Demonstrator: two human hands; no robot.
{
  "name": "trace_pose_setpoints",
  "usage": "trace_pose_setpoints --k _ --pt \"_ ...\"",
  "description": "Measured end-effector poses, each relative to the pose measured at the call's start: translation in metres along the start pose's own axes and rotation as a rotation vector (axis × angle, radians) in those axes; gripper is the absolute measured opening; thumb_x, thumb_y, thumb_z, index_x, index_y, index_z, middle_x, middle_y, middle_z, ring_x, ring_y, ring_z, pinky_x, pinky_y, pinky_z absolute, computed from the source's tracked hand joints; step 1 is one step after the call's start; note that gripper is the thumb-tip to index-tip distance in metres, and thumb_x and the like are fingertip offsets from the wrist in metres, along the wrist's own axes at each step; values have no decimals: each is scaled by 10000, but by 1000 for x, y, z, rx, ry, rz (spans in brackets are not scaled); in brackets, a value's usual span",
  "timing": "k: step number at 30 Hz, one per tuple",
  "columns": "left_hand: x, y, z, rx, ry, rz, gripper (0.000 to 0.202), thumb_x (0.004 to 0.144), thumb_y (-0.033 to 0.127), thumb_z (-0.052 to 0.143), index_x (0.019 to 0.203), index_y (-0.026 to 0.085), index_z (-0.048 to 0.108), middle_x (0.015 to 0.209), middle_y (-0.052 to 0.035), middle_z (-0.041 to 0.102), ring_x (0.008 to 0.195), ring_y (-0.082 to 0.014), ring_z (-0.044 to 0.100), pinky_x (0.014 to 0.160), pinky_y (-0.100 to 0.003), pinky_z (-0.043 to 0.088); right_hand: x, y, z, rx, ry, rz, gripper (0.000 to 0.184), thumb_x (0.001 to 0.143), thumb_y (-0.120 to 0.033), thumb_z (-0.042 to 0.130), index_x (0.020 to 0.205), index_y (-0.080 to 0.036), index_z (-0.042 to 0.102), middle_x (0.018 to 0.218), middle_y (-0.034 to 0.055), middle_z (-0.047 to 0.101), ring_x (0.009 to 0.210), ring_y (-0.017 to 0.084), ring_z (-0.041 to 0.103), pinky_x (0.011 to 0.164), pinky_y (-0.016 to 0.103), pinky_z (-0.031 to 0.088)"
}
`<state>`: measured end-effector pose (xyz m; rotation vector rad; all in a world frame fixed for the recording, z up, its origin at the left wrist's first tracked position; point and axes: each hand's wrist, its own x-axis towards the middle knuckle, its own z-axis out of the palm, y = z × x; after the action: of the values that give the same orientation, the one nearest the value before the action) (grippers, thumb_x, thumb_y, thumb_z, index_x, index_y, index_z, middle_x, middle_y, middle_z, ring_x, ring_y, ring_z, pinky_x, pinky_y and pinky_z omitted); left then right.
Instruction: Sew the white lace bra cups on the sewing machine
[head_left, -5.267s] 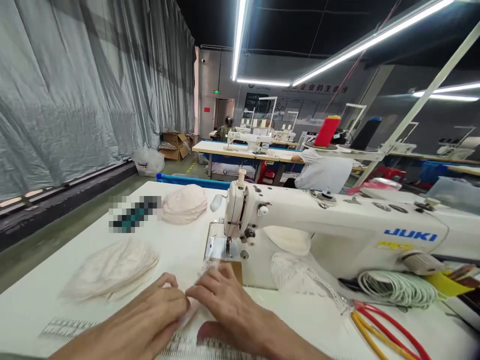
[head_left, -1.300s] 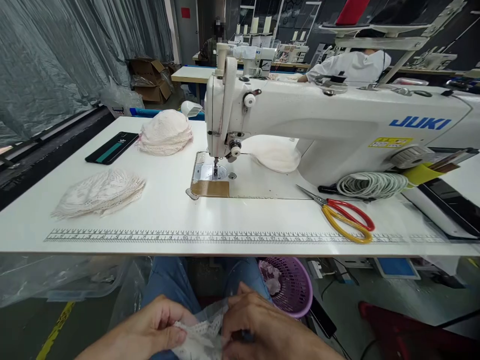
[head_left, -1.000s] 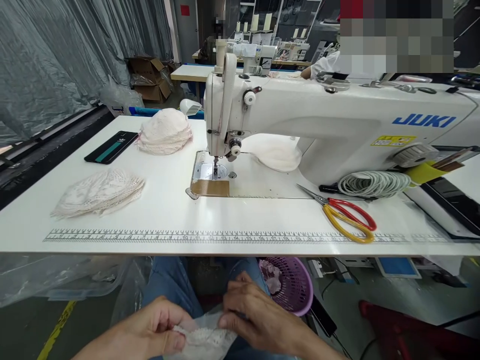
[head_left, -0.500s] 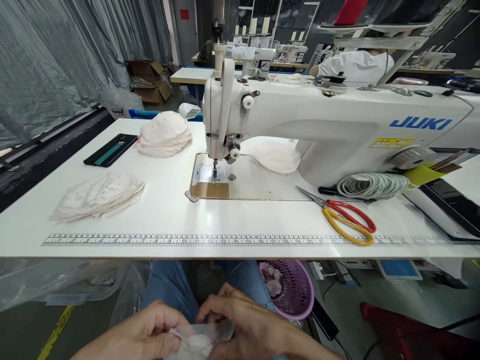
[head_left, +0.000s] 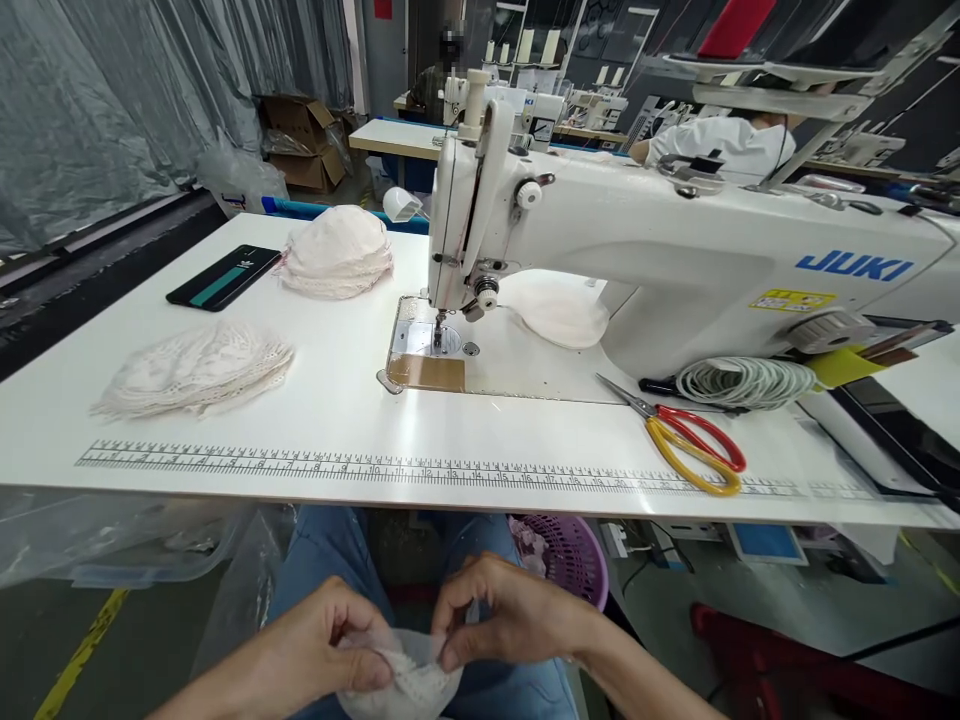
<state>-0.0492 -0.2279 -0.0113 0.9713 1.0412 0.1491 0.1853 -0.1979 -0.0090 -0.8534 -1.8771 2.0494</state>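
Above my lap, in front of the table edge, both hands pinch a sheer white fabric piece with lace [head_left: 416, 682]. My left hand [head_left: 337, 645] grips its left side between thumb and fingers. On the right side, my right hand [head_left: 499, 615] pinches its upper edge. The piece hangs slightly curved between them, its lower part near the bottom of the view. On the table beyond stands a white sewing machine [head_left: 660, 225], with a pale rounded fabric piece [head_left: 562, 312] lying under its arm.
White lace pieces [head_left: 199, 368] and a stack of pale cups [head_left: 337, 252] lie at left, by a dark phone [head_left: 223, 278]. Scissors [head_left: 694, 445] and coiled cord [head_left: 742, 383] lie at right. A purple basket [head_left: 581, 560] stands below. Another person's white sleeve [head_left: 724, 145] shows behind.
My hands have risen slightly and the right hand has shifted, now pinching the fabric's upper edge. More of the sheer piece shows between them. The camera view has tilted a little.
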Motion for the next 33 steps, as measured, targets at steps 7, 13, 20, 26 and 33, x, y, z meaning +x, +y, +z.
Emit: trace_pose_setpoints --k 7,13,20,26,33 --pt "-5 -4 -8 -18 9 -2 416 626 529 759 739 131 712 654 17 530 656 -138 438 582 -204 305 -2 15 2 -25 -52 -27 501 639 -575 748 844 -119 722 637 -19 577 566 96 501 522 185 373" --pt "-7 -10 -12 -80 -9 10 474 674 593 717 758 130 662 693 18 523 685 -135 431 592 -191 291 0 11 7 -75 25 -86 473 668 -582 724 745 -115 715 631 -30 538 557 81 476 495 183 331" --pt "-13 -5 -7 -173 -46 8 510 650 592 749 848 122 728 734 -38 635 705 -158 520 631 -207 358 -1 11 6 -49 0 -50 487 698 -606 684 762 -126 722 694 14 620 646 124 568 586 200 413" --pt "-15 -7 -9 -129 21 -7 526 637 614 741 846 132 725 751 -34 641 727 -171 528 635 -213 376 -2 13 11 -95 63 -48 498 655 -604 721 754 -116 724 636 -2 605 585 109 553 530 183 388" --pt "-9 -3 -4 -160 16 25 503 617 578 772 822 122 721 710 -24 632 714 -166 518 626 -209 357 -12 16 2 -19 23 9 504 690 -606 692 798 -116 747 709 41 670 646 139 600 586 197 432"
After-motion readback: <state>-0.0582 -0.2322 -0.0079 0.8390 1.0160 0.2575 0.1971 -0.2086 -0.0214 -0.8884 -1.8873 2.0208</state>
